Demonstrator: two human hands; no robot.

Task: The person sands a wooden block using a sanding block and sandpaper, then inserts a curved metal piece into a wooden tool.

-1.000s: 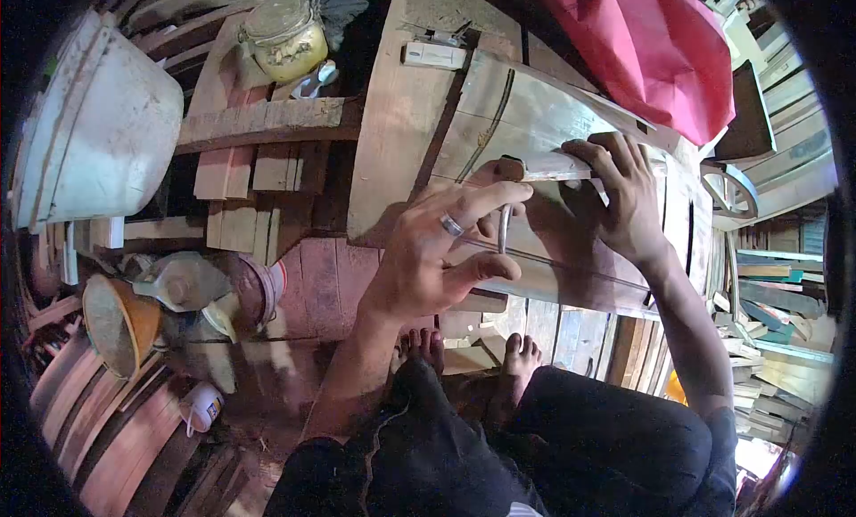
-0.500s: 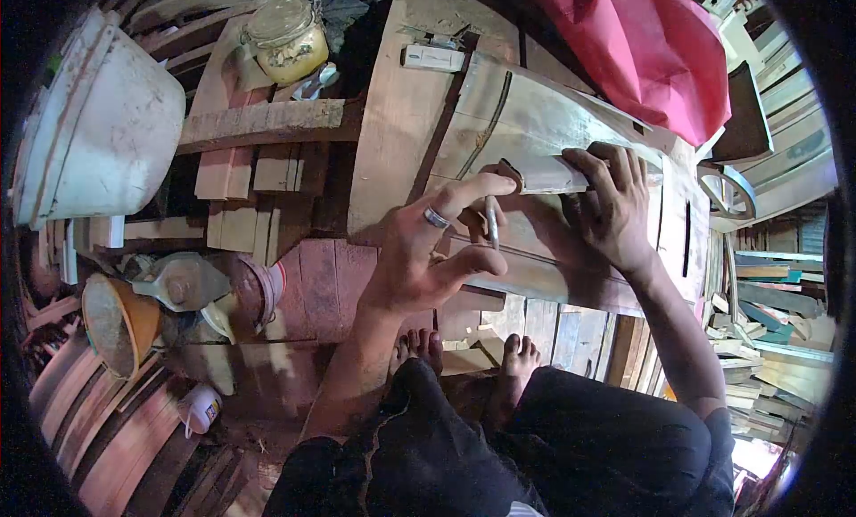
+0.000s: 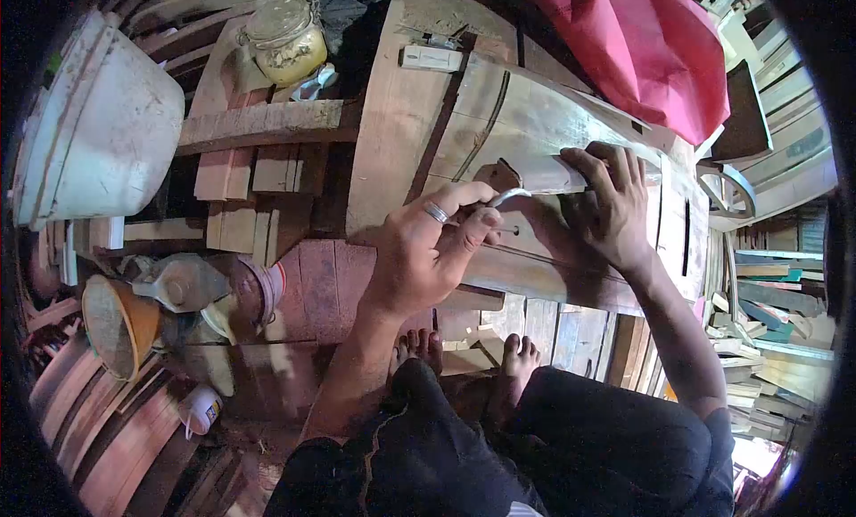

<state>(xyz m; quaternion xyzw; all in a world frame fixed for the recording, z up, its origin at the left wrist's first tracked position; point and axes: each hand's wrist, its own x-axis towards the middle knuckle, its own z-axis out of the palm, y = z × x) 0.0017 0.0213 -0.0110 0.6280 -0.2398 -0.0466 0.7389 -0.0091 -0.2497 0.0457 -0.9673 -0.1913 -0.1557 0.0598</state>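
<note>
My left hand, with a ring on one finger, pinches a small bent metal rod between thumb and fingertips. The rod's curved end points to the right. My right hand is closed over a flat, pale bar with a dark left end; I cannot tell its kind. The rod's tip is just below this bar, and whether they touch is unclear. Both hands are above a wide wooden panel with a dark slot in it. A small dark hole shows in the wood by my left fingertips.
A red sheet drapes over the far right. A white block lies on a board at the back. To the left are a jar, a large white tub and an orange-rimmed container. Wood scraps pile at right.
The metal rod has turned from upright to lying sideways, its curve toward the right. My left thumb and fingers have closed together on it. My right hand stays in place on the bar.
</note>
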